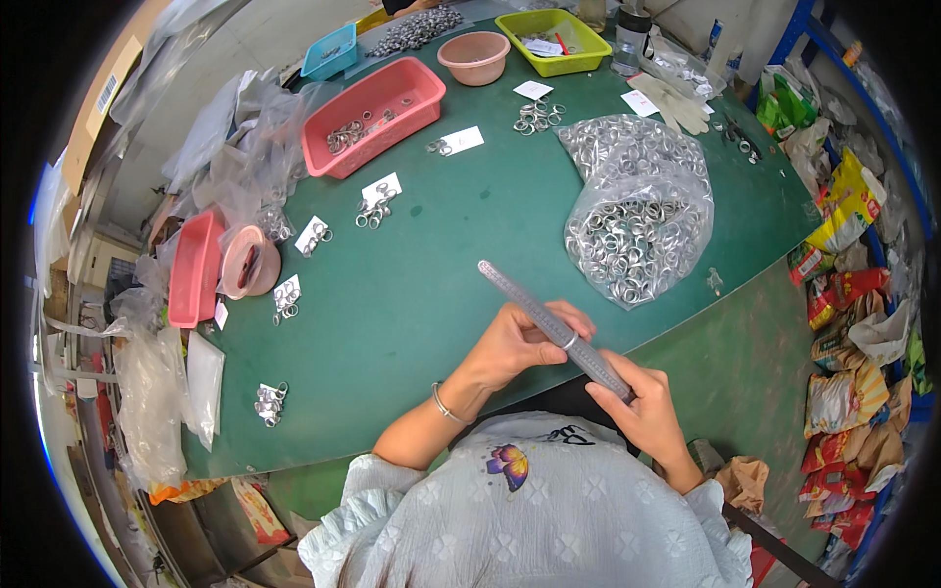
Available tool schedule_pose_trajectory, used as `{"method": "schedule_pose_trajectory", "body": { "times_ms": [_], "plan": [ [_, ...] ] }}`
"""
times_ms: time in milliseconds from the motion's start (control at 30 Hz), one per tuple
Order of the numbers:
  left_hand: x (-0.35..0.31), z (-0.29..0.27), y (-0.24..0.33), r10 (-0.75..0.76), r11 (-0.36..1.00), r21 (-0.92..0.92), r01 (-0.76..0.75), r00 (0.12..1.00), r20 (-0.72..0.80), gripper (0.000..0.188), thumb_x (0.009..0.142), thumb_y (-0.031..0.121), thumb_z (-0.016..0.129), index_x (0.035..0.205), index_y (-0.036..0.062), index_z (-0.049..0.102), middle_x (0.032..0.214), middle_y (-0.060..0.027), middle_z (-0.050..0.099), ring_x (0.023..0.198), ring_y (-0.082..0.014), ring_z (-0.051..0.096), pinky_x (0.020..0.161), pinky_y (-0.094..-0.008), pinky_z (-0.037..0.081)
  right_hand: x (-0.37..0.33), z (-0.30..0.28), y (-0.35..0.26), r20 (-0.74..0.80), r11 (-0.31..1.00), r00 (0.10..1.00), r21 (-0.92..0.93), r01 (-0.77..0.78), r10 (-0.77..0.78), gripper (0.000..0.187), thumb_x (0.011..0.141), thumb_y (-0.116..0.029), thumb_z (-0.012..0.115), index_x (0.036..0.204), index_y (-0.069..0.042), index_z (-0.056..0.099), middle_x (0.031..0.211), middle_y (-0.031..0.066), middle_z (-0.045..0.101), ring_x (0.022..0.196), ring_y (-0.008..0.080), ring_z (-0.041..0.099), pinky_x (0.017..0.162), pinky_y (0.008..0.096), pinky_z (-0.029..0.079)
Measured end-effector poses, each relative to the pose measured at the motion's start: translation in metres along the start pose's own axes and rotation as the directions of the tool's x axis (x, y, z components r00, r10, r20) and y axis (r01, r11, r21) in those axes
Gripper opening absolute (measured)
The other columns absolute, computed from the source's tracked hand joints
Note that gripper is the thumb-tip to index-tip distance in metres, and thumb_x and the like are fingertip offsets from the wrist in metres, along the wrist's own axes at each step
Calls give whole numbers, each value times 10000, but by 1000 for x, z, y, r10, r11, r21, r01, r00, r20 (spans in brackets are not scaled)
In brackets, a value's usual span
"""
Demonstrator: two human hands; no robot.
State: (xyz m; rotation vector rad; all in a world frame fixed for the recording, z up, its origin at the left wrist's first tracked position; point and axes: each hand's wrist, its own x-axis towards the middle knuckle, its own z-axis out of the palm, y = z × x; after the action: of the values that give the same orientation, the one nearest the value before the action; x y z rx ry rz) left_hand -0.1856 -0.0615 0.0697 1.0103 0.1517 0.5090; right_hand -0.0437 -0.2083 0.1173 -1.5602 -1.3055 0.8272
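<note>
A grey tapered ring mandrel with marks along it slants in front of me, its thin end pointing away over the table. My right hand is wrapped round its thick end. Around the mandrel sits a silver ring, and my left hand pinches at it with thumb and fingers on either side of the stick. Beyond my hands, to the right, a clear plastic bag full of metal rings lies on the green table.
Small ring piles with white paper tags are spread along the left and far side. Pink basins, a yellow-green basket and a blue basket stand at the back. Plastic bags hang at left; shelves with packages line the right.
</note>
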Motion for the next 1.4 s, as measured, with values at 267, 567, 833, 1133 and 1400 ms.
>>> {"method": "schedule_pose_trajectory", "body": {
  "times_ms": [267,567,833,1133,1400],
  "plan": [
    [-1,0,-4,4,1000,-16,-4,1000,9,302,728,171,746,956,-3,654,1019,-108,599,1002,-218,566,913,-351,436,1,-2,-5,43,998,998,37,-46,44,278,803,-52,648,1054,40,571,676,144,573,551,193,542,543,295,440],
    [-9,15,-5,34,999,14,-32,978,-204,265,761,182,718,930,-7,641,983,-119,604,1010,-244,549,899,-376,416,2,9,9,-98,990,992,-125,68,-80,302,781,-81,683,1052,8,583,708,167,587,550,267,557,525,320,446],
    [-15,12,-10,37,996,-73,-52,979,-200,244,802,129,677,997,-9,626,1022,-108,593,1020,-214,534,926,-362,400,7,3,9,-17,989,999,-141,43,-46,316,758,-81,706,1034,16,587,716,177,592,534,287,546,511,327,443],
    [-22,-9,-1,144,972,-92,-214,863,-484,283,868,157,612,1082,-22,567,1043,-93,581,1023,-183,530,946,-353,404,6,8,11,-19,970,1000,-243,7,-12,251,752,-61,704,965,30,605,593,125,499,471,176,441,466,281,385],
    [-24,-29,28,97,731,-562,-386,875,-475,261,909,195,543,1081,0,520,1120,-146,542,1121,-230,495,1019,-382,395,4,3,27,157,929,944,190,-316,289,234,828,-82,642,1017,49,600,568,-23,474,445,39,396,400,199,306]
  ]
}}
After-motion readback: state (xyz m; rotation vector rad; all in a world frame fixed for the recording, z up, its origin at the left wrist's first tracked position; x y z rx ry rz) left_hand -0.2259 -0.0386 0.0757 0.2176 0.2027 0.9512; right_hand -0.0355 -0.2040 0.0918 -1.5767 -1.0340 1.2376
